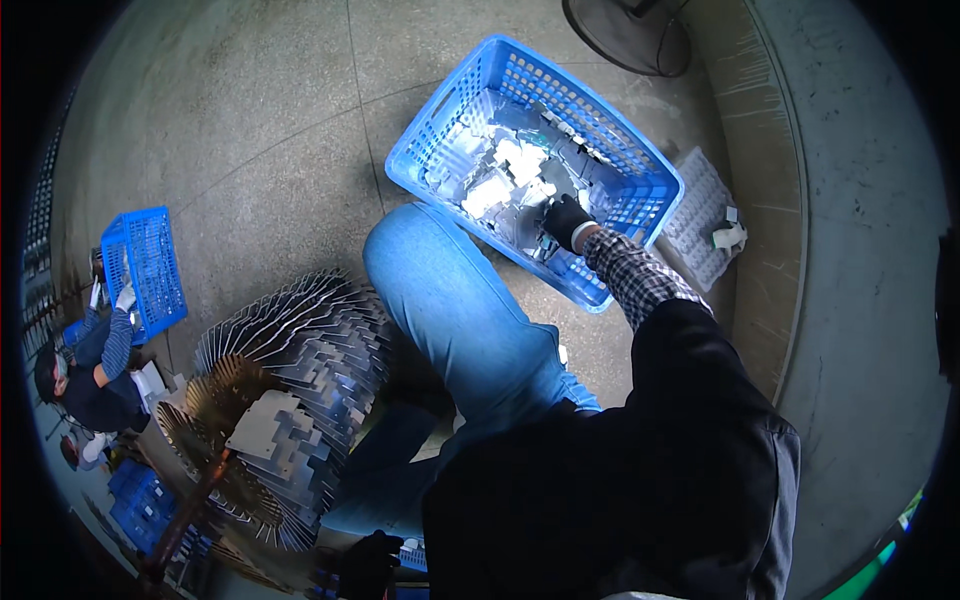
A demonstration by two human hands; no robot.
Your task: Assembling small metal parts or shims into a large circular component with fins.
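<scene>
My right hand [567, 221], in a black glove with a pale cuff, reaches down into a big blue plastic crate [425, 118]. Its fingers are bent in among flat metal pieces [519, 160], some glaring white and others dark grey; what they hold is hidden. Low in the view, my left hand [370, 562], also black-gloved, is beside my leg near another blue crate [412, 556]. Its fingers are lost in shadow. A round rack [300, 400] densely set with thin metal plates stands left of my knees.
A grey textured tray [697, 222] with a white scrap lies right of the crate. A round black stand base [640, 38] is behind it, and a wall [850, 250] runs along the right. At far left, a person [100, 385] leans over a blue basket [150, 275].
</scene>
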